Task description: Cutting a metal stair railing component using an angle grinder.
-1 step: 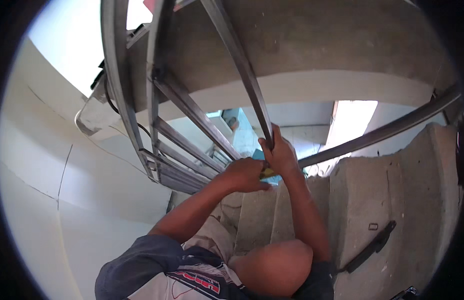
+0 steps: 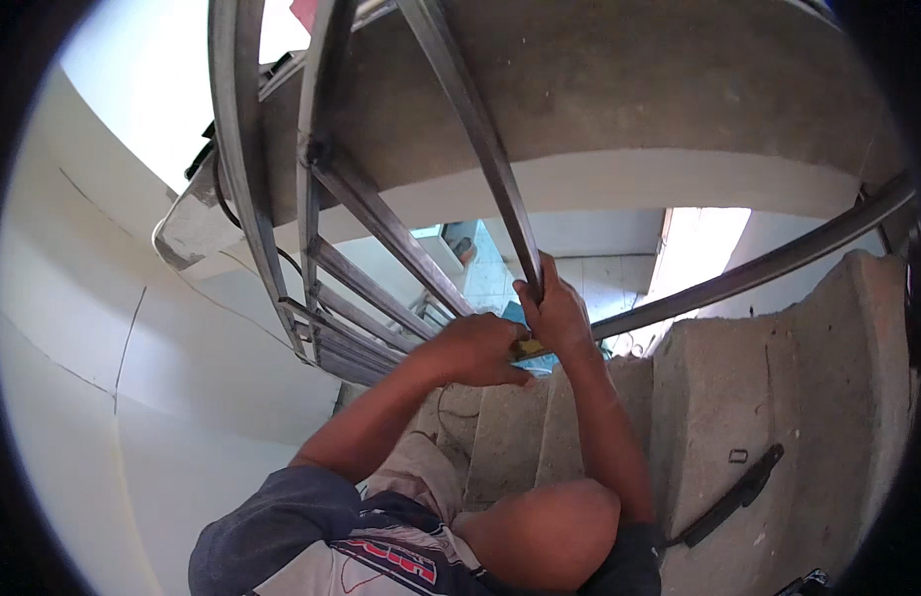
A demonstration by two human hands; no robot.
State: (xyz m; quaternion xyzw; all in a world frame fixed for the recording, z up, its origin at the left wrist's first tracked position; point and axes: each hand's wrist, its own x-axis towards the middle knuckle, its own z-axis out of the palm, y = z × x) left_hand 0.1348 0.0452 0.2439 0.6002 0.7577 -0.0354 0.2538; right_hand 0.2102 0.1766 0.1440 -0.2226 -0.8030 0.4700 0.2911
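Observation:
A steel railing of square tubes rises in front of me over a concrete staircase. My right hand (image 2: 557, 310) is closed around the lower end of an upright steel bar (image 2: 480, 129), where it meets the long bottom rail (image 2: 748, 273). Just left of it, my left hand (image 2: 477, 350) curls over that same rail. Between the two hands shows a small yellow patch (image 2: 528, 348); whether it is part of the rail or a separate object, I cannot tell. My left fingertips are partly hidden.
Concrete steps (image 2: 510, 437) descend below my hands. On a step to the right lie a long black tool (image 2: 733, 497) and a small metal ring (image 2: 738, 456). More railing bars (image 2: 381, 233) stand at left. A curved concrete slab (image 2: 629, 89) spans overhead, and a white wall (image 2: 63, 328) curves at left.
The view has shifted very slightly. Both hands keep their places on the steel bar and the rail.

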